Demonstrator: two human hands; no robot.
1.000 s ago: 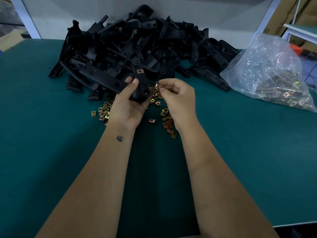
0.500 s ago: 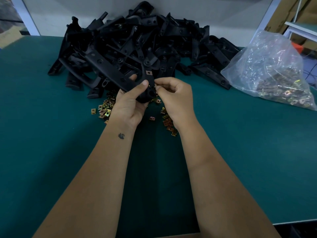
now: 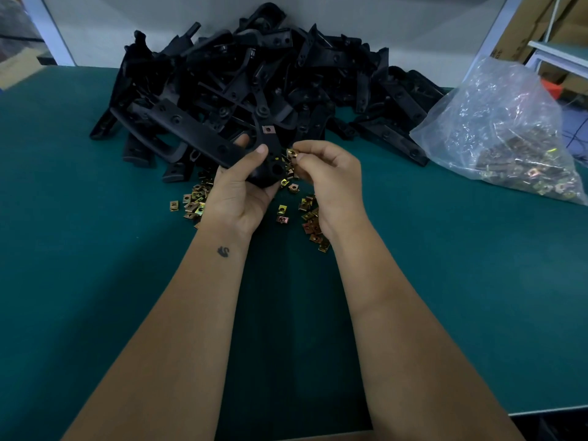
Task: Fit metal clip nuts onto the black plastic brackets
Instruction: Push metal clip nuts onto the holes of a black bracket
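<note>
My left hand (image 3: 241,189) grips a long black plastic bracket (image 3: 197,132) by its curved end, thumb on top. One metal clip nut (image 3: 268,129) sits fitted on the bracket's upper tab. My right hand (image 3: 327,176) pinches a second brass-coloured clip nut (image 3: 291,153) between thumb and fingertips, just right of the bracket's edge. Loose clip nuts (image 3: 194,205) lie scattered on the green table under and beside both hands, with more clip nuts (image 3: 313,226) by my right wrist.
A big heap of black brackets (image 3: 270,74) fills the back of the green table (image 3: 95,281) against the wall. A clear plastic bag of clip nuts (image 3: 509,135) lies at the right. The table's front edge runs at the lower right.
My right hand has drawn slightly away from the bracket, and the clip nut in its fingertips now shows. The bracket stays in my left hand.
</note>
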